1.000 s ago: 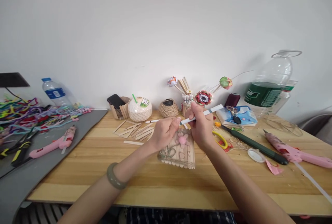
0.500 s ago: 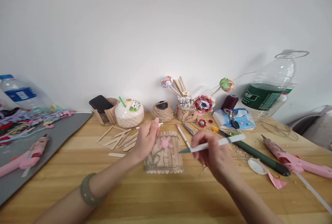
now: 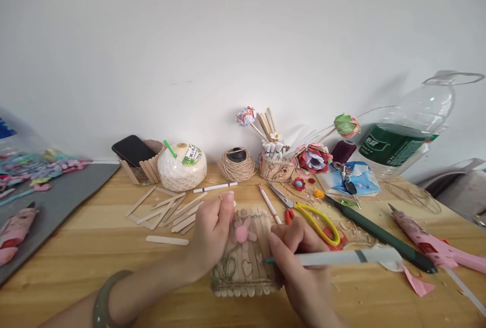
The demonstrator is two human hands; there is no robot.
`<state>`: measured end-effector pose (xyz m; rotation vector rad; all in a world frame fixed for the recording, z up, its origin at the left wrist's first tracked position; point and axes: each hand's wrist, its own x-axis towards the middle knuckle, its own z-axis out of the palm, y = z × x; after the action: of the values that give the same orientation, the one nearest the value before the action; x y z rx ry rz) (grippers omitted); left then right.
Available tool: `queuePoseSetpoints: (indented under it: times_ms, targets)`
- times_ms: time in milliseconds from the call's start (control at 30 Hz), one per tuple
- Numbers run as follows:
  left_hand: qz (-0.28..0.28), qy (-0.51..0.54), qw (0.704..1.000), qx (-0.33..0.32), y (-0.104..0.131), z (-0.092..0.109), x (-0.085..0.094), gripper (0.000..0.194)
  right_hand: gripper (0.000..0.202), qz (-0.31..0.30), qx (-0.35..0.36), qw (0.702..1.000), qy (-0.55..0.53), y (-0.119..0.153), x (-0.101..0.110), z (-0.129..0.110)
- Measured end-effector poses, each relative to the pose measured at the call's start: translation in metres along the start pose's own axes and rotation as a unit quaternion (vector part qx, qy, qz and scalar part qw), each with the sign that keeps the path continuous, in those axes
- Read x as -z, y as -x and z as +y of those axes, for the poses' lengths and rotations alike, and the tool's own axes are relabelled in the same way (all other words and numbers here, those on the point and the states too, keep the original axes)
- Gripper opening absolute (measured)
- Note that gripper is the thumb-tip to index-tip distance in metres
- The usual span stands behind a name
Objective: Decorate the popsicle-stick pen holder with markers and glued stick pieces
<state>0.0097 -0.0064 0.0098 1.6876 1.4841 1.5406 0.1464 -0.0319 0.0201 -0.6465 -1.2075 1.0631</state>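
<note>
A craft-stick panel (image 3: 252, 241) with twine along its top and bottom edges lies in the middle of the table. It bears a pink rabbit-like shape (image 3: 241, 233), small wooden hearts and green loops at lower left. My left hand (image 3: 212, 232) is closed over the panel's left edge, gripping it. In my right hand (image 3: 299, 257) is a white marker (image 3: 330, 257), held between closed fingers. The marker's green tip touches or nearly touches the panel's right half, beside a heart.
Loose sticks (image 3: 186, 214) lie left of the panel, behind them a white coconut (image 3: 182, 166) and a twine ball (image 3: 237, 163). Yellow-handled scissors (image 3: 319, 221), a dark green tool (image 3: 383, 232) and a pink glue gun (image 3: 425, 239) are at right.
My right hand has brought the marker down to the panel's right half, its cap end now pointing right. The view has shifted closer, and the panel and left hand appear lower.
</note>
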Motion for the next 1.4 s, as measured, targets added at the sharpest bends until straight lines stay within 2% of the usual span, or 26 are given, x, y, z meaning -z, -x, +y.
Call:
queuePoseSetpoints:
  times_ms: [200,533,1400]
  targets:
    - [0.005,-0.019,0.999,-0.037,0.003,0.0012,0.002,0.04,0.041,0.019,0.034,0.999,0.015,0.0069,0.0008,0.0052]
    - [0.007,-0.028,0.998,-0.053,0.0051,0.0039,0.0031,0.039,0.042,0.019,0.053,0.994,0.089,0.0072,0.0021,0.0048]
    - [0.014,-0.023,0.996,-0.087,0.0056,0.0084,0.004,0.039,0.04,0.016,0.068,0.994,0.085,0.0075,0.0047,0.008]
